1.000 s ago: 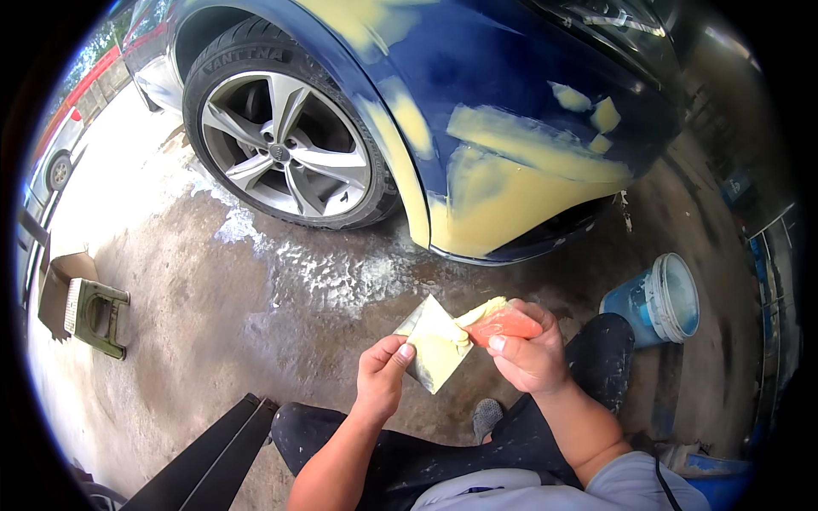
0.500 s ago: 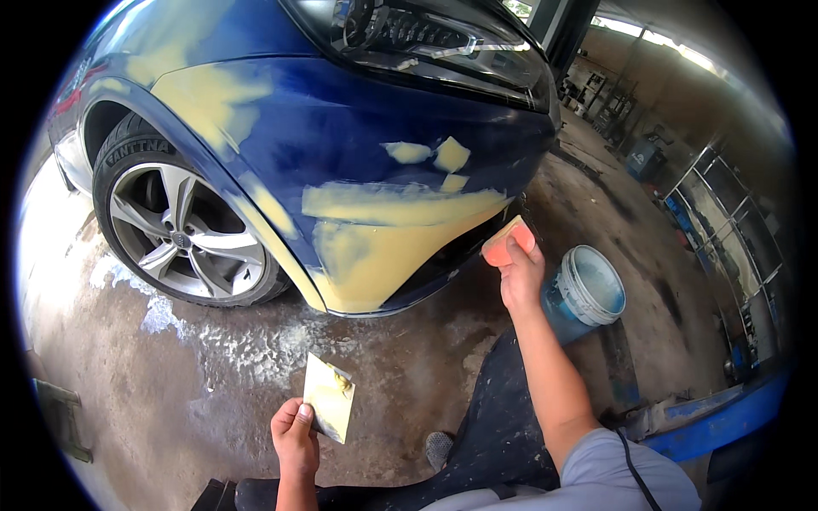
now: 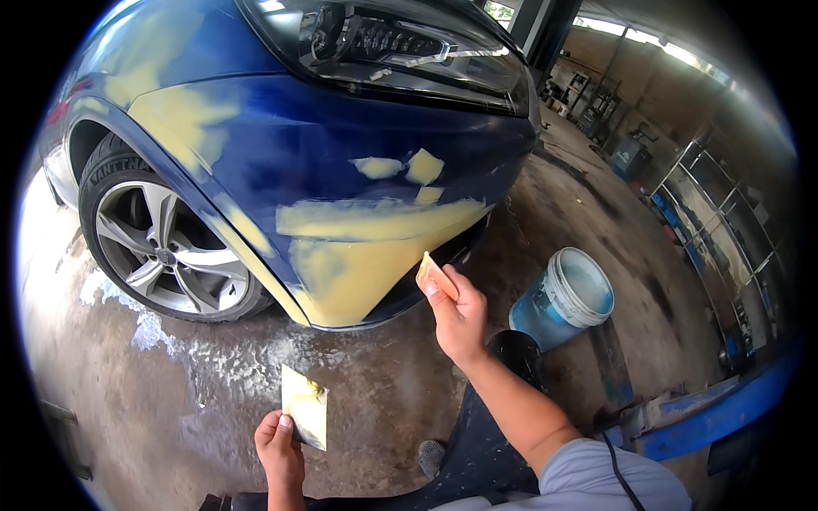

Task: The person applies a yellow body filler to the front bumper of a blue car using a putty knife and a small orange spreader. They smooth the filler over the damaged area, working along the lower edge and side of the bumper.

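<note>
Pale yellow body filler covers patches of the blue car's bumper, with smaller dabs higher up. My right hand grips an orange filler spreader, with yellow filler along its edge. It is near the bumper's lower corner; whether it touches cannot be told. Lower down, my left hand pinches a flat, pale mixing plate between thumb and fingers. A small lump of yellow filler sits near the plate's upper right edge. The plate is held over the floor, apart from the car.
A blue bucket with a whitish rim stands right of my right forearm. The front wheel is at left. White splashes mark the concrete floor. A blue metal beam and a metal rack are on the right.
My right hand has moved left and down with the spreader, which has turned more edge-on. My left hand still holds the plate. The view has shifted slightly, moving the car a little left and down.
</note>
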Action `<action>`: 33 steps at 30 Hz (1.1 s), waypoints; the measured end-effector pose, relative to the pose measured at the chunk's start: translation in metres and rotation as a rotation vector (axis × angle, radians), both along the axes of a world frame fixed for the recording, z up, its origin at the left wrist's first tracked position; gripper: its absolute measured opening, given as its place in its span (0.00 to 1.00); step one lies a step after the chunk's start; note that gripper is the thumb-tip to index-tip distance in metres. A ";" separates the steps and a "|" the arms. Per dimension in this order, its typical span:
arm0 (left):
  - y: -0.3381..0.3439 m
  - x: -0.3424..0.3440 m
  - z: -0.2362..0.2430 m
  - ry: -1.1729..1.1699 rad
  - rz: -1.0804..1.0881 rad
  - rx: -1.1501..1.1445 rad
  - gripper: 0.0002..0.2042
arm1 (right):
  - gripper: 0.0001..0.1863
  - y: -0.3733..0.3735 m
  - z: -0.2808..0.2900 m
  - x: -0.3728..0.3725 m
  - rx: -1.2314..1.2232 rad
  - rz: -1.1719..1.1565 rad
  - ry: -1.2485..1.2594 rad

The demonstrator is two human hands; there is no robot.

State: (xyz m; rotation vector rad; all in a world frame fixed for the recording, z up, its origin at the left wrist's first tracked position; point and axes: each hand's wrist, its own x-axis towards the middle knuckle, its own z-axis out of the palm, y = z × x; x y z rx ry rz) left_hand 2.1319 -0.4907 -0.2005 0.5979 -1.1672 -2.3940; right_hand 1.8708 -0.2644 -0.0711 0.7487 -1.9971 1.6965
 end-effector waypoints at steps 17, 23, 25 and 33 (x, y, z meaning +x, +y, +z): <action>-0.008 0.005 0.008 -0.023 0.077 0.021 0.09 | 0.14 -0.049 0.047 0.044 0.420 -0.114 0.335; -0.012 0.012 0.004 -0.078 0.085 0.024 0.09 | 0.13 -0.038 0.055 0.024 0.343 -0.421 0.131; -0.014 0.013 0.005 -0.086 0.070 0.019 0.10 | 0.09 -0.046 0.065 0.018 0.228 -0.459 0.199; -0.025 0.021 0.002 -0.075 0.074 0.054 0.09 | 0.18 -0.141 0.046 0.063 0.480 -0.462 0.267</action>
